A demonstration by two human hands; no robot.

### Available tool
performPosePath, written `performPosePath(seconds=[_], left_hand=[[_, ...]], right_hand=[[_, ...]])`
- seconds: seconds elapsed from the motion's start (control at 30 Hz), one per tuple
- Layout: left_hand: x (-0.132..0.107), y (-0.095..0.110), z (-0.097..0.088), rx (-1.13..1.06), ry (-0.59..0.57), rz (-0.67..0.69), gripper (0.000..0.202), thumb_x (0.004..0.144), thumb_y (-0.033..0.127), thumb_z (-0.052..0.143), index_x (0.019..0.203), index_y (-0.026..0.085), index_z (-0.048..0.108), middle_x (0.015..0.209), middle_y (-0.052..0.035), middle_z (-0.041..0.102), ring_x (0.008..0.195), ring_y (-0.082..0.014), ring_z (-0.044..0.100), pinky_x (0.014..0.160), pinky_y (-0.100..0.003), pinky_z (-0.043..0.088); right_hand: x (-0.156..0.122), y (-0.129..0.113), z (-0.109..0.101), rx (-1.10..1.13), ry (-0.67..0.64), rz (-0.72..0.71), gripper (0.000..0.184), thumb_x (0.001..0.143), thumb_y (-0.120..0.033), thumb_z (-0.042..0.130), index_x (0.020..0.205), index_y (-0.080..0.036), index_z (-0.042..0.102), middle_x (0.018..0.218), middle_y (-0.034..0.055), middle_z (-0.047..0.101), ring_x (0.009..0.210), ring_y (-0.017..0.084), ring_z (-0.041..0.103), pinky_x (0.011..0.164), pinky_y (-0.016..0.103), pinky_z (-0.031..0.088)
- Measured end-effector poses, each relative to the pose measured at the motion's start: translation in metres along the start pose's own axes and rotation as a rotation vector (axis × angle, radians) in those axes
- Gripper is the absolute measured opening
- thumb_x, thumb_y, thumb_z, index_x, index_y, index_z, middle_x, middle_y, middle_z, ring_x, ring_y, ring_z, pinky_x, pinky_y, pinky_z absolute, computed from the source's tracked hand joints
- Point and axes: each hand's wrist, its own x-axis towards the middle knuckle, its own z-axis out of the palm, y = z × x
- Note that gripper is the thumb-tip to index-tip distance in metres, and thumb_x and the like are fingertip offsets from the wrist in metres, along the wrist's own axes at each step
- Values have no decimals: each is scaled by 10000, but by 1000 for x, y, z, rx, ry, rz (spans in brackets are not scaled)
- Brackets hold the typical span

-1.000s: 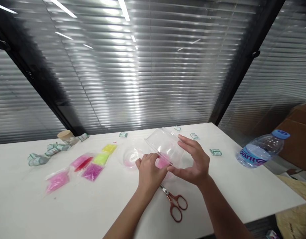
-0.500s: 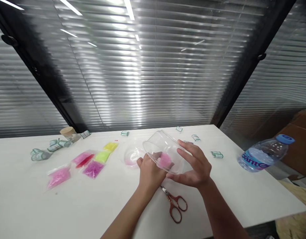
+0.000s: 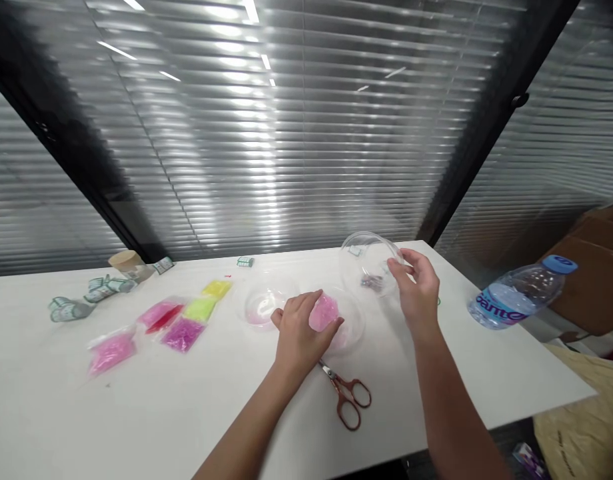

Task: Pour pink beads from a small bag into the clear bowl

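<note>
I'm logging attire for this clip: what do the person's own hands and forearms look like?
The left hand and right hand are ungloved, with no rings, bracelets or watch visible. The left forearm and right forearm are bare, with no sleeves in view.

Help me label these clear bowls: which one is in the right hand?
The rightmost bowl: the right hand holds it. The left bowl and middle bowl sit on the table.

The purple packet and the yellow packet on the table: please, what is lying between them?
In the head view, the lime-green packet lies between the purple packet and the yellow packet.
</note>
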Motion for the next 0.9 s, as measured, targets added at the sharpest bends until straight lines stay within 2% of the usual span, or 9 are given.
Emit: performPosePath(seconds=[0.17,0.3,0.37,0.63,0.77,0.9], left_hand=[[0,1,-2,-12,-32,17,472,740,356,710,1179,253,572,1214,-96,646,1160,-313,550,970,-542,277],[-2,1,-2,-22,-57,32,477,748,365,697,1193,257,561,1208,-96,651,1144,-311,566,977,-540,270],[-2,1,-1,-26,-62,40,475,753,362,693,1196,257,557,1209,-91,651,1136,-303,573,983,-539,258],[-1,-4,0,-38,-53,43,433,750,384,710,1145,260,586,1187,-76,665,1125,-291,580,990,-525,245],[0,-5,-1,-41,-45,42,394,775,388,692,1141,275,598,1203,-71,658,1138,-285,573,987,-521,251],[1,-3,-3,-58,-30,27,362,778,380,694,1116,277,614,1201,-67,660,1133,-284,578,968,-507,274]], right_hand=[[23,19,-18,-123,-164,325,486,687,-567,676,1005,-199,658,1062,84,684,904,254,648,692,330,532],[29,21,-28,-176,-338,540,473,701,-594,648,934,-183,674,1019,102,696,778,233,671,632,314,503],[30,21,-30,-199,-381,606,482,722,-600,623,948,-178,671,1013,113,701,736,224,677,611,309,488],[34,25,-33,-172,-336,622,502,724,-608,617,983,-180,664,1049,116,703,729,212,687,603,292,464],[34,27,-34,-217,-400,652,483,743,-590,601,976,-173,669,988,109,719,739,215,685,636,302,458],[35,33,-38,-341,-419,599,436,762,-561,573,907,-168,695,988,102,727,815,245,681,680,327,465]])
